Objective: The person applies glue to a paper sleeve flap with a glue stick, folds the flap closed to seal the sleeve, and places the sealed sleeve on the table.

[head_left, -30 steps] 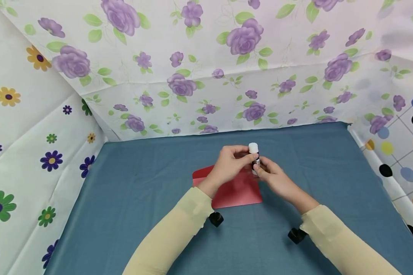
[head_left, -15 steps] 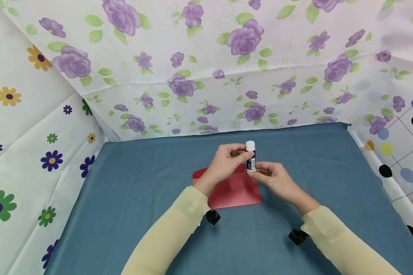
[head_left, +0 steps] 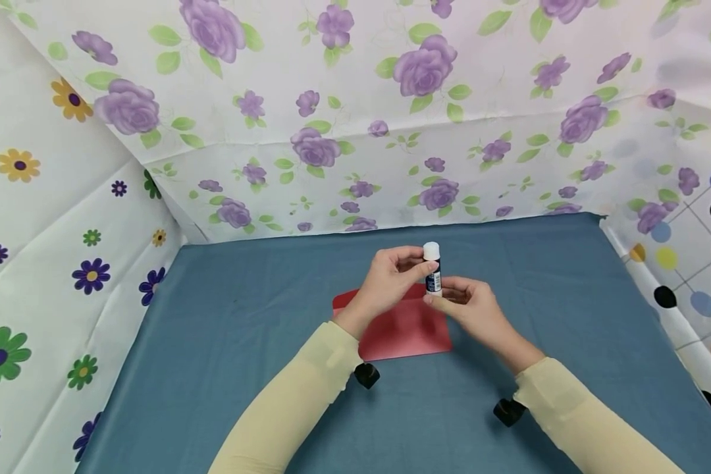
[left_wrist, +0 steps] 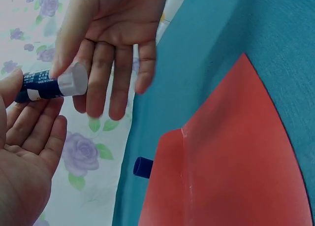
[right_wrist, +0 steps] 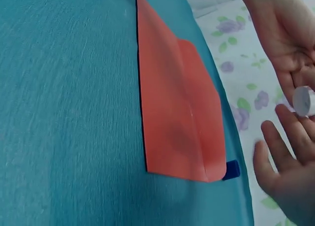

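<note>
Wide blue cloth (head_left: 243,316) borders the envelope (head_left: 411,330) beneath hands (head_left: 385,282) (head_left: 478,315) gripping a tube (head_left: 434,282).

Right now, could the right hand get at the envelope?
Likely yes: the envelope lies near the right hand with nothing on top, though that hand holds the stick and may need to let go first.

Smooth-looking plastic on the tube (head_left: 433,281), faintly glossy paper for the envelope (head_left: 407,329), matt cloth right across the tabletop (head_left: 243,342)!
</note>
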Demonstrator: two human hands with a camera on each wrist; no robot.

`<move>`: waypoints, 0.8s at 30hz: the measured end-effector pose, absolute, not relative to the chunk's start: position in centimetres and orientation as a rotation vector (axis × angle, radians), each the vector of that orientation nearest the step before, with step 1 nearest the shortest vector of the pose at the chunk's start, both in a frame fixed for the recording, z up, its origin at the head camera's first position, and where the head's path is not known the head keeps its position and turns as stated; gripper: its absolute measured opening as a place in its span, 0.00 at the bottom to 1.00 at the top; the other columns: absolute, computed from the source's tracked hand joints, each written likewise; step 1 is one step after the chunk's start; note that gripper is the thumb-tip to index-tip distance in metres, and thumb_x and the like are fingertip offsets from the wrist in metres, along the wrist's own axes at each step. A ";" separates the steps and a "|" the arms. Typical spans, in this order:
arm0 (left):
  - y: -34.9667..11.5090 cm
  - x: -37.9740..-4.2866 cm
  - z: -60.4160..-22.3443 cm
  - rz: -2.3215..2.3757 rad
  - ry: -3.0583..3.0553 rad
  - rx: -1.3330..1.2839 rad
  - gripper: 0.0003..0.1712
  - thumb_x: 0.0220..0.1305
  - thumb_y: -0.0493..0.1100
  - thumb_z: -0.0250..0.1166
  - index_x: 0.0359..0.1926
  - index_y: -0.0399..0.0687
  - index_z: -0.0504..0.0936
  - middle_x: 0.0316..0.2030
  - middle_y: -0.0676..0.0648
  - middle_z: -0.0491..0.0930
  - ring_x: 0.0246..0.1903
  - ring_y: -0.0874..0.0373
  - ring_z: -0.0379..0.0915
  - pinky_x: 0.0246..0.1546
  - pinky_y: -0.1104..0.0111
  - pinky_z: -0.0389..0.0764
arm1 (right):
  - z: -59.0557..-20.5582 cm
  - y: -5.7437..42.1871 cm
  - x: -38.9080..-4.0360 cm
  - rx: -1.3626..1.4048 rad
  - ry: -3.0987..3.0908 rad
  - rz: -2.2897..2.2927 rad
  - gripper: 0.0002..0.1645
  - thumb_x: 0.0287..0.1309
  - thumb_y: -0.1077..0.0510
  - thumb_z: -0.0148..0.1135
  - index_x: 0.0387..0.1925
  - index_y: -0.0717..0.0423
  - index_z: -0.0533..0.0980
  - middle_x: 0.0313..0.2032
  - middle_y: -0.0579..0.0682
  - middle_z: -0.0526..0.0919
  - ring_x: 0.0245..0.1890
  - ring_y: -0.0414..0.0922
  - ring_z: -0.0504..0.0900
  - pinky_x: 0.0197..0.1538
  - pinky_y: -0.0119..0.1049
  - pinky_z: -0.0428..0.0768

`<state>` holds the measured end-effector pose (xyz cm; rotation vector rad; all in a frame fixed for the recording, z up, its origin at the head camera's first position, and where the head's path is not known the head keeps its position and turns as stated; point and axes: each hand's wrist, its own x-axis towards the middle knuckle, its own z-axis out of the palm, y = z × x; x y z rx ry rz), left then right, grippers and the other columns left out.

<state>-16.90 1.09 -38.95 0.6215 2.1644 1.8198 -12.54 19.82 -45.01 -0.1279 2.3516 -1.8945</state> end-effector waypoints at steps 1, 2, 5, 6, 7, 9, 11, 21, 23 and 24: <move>1.1 -17.0 -39.0 1.818 2.172 0.623 0.16 0.61 0.47 0.64 0.48 0.46 0.82 0.41 0.49 0.84 0.40 0.63 0.81 0.46 0.71 0.80 | -45.0 20.0 -12.5 -0.150 2.308 -1.910 0.28 0.53 0.48 0.67 0.53 0.57 0.76 0.47 0.55 0.84 0.44 0.41 0.84 0.46 0.32 0.81; 1.0 -17.0 -39.0 1.821 2.177 0.623 0.16 0.61 0.47 0.64 0.47 0.47 0.82 0.41 0.49 0.84 0.41 0.63 0.81 0.46 0.71 0.79 | -45.0 20.1 -12.6 -0.165 2.262 -1.934 0.28 0.55 0.50 0.65 0.56 0.58 0.74 0.49 0.56 0.83 0.45 0.41 0.84 0.47 0.34 0.81; 1.1 -17.2 -39.0 1.834 2.182 0.615 0.16 0.60 0.48 0.65 0.47 0.48 0.82 0.40 0.50 0.84 0.40 0.63 0.81 0.46 0.70 0.80 | -45.0 20.5 -12.7 -0.132 2.192 -2.005 0.30 0.54 0.53 0.67 0.55 0.63 0.74 0.48 0.56 0.83 0.45 0.41 0.84 0.47 0.34 0.81; 1.1 -17.1 -39.0 1.835 2.182 0.610 0.16 0.59 0.48 0.66 0.47 0.49 0.82 0.40 0.50 0.84 0.40 0.63 0.81 0.46 0.70 0.80 | -45.0 20.5 -12.7 -0.094 2.196 -2.016 0.30 0.52 0.53 0.69 0.54 0.64 0.75 0.46 0.54 0.84 0.43 0.40 0.85 0.46 0.34 0.82; 1.2 -17.1 -39.0 1.833 2.179 0.606 0.16 0.59 0.48 0.66 0.47 0.49 0.82 0.40 0.51 0.85 0.39 0.63 0.81 0.45 0.70 0.80 | -45.1 20.5 -12.8 -0.050 2.216 -2.024 0.30 0.49 0.52 0.71 0.52 0.63 0.76 0.43 0.53 0.86 0.42 0.40 0.85 0.45 0.33 0.82; 1.4 -17.0 -39.0 1.826 2.173 0.617 0.17 0.59 0.48 0.66 0.48 0.49 0.82 0.41 0.50 0.84 0.39 0.63 0.81 0.45 0.70 0.80 | -45.2 20.5 -12.9 0.043 2.271 -2.031 0.30 0.43 0.50 0.75 0.47 0.61 0.78 0.38 0.49 0.87 0.38 0.41 0.86 0.42 0.32 0.83; 1.5 -16.9 -39.0 1.816 2.173 0.626 0.17 0.59 0.48 0.66 0.48 0.48 0.82 0.41 0.50 0.84 0.40 0.64 0.81 0.44 0.71 0.80 | -45.3 20.4 -12.9 0.100 2.330 -2.017 0.29 0.39 0.48 0.77 0.43 0.58 0.78 0.35 0.48 0.87 0.36 0.42 0.86 0.40 0.33 0.83; 1.1 -18.0 -41.2 1.872 2.208 0.648 0.18 0.60 0.51 0.63 0.49 0.51 0.81 0.40 0.50 0.84 0.39 0.63 0.81 0.45 0.70 0.80 | -45.0 20.5 -13.1 -0.232 2.234 -1.959 0.31 0.57 0.52 0.64 0.61 0.58 0.70 0.55 0.59 0.78 0.50 0.38 0.82 0.50 0.34 0.80; 1.0 -17.9 -41.1 1.858 2.216 0.654 0.18 0.61 0.51 0.63 0.50 0.50 0.81 0.40 0.49 0.84 0.39 0.63 0.81 0.45 0.71 0.80 | -44.3 20.3 -12.9 -0.192 2.220 -1.975 0.30 0.54 0.53 0.66 0.58 0.60 0.72 0.52 0.59 0.80 0.47 0.39 0.83 0.48 0.35 0.81; 1.0 -17.7 -40.9 1.852 2.220 0.654 0.18 0.61 0.50 0.63 0.50 0.49 0.81 0.40 0.49 0.84 0.39 0.63 0.81 0.45 0.71 0.80 | -44.1 20.2 -12.8 -0.152 2.229 -1.975 0.29 0.53 0.54 0.68 0.56 0.60 0.74 0.50 0.59 0.82 0.46 0.40 0.84 0.47 0.35 0.82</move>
